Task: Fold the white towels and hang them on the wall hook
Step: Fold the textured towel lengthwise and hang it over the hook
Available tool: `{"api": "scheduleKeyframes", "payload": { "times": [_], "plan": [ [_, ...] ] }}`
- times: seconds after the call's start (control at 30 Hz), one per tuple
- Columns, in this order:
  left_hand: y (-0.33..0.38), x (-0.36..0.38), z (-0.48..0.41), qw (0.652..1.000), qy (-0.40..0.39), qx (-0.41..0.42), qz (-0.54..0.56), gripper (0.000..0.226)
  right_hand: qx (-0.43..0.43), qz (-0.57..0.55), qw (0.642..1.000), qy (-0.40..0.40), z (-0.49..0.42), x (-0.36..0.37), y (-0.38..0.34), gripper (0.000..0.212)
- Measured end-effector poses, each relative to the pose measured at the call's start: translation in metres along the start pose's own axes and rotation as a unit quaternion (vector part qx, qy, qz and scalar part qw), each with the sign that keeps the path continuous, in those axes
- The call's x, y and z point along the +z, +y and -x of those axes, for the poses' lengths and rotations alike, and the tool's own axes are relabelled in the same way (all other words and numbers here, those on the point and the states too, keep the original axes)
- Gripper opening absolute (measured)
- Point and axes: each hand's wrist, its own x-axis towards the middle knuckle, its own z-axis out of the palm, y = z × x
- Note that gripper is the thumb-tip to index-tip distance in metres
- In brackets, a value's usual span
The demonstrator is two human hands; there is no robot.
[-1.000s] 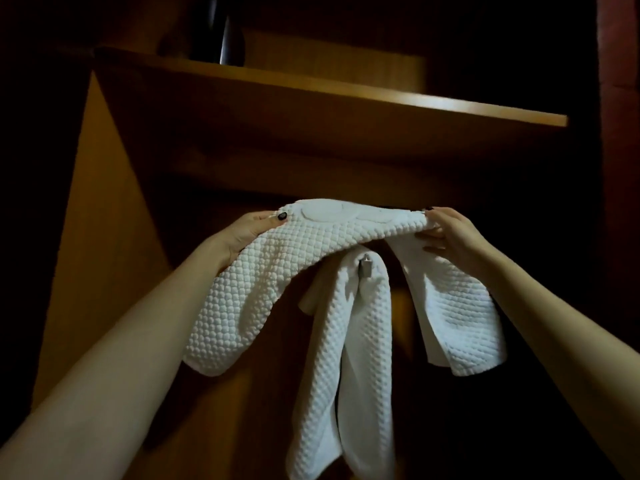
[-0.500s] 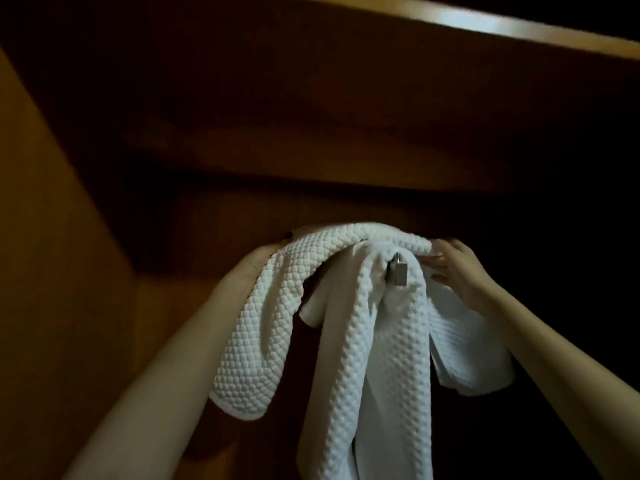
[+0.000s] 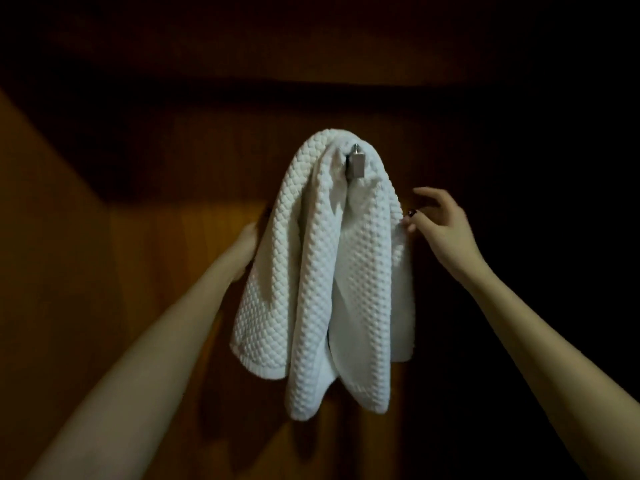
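Observation:
White waffle-textured towels hang in folds from a small metal wall hook on the wooden back panel. The hook's square end pokes out near the top of the cloth. My right hand is beside the right edge of the towels, fingers spread, thumb just touching the cloth. My left hand sits behind the left fold, mostly hidden, so its grip cannot be made out.
A wooden side panel closes in the left. The underside of a shelf runs overhead in shadow. The right side is dark.
The second towel went over the hook and now hangs down with the first. My hands dropped from the top of the towel to its sides. The right hand let go and opened.

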Motion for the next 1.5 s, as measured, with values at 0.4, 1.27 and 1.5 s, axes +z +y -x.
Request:
{"api": "scheduleKeyframes", "payload": {
  "times": [0.4,1.27,1.5],
  "plan": [
    [-0.012,0.031,0.089,0.947,0.135,0.252,-0.149,0.041,0.111,0.039,0.982,-0.148,0.029,0.013,0.055,0.043],
    [-0.091,0.045,0.08,0.964,0.111,0.165,-0.178,0.041,0.062,-0.035,0.975,-0.212,0.065,0.021,0.086,0.043],
    [-0.08,0.05,0.132,0.993,0.059,0.042,-0.091,0.049,0.176,-0.088,0.956,-0.217,0.095,0.015,0.063,0.041]
  ]
}}
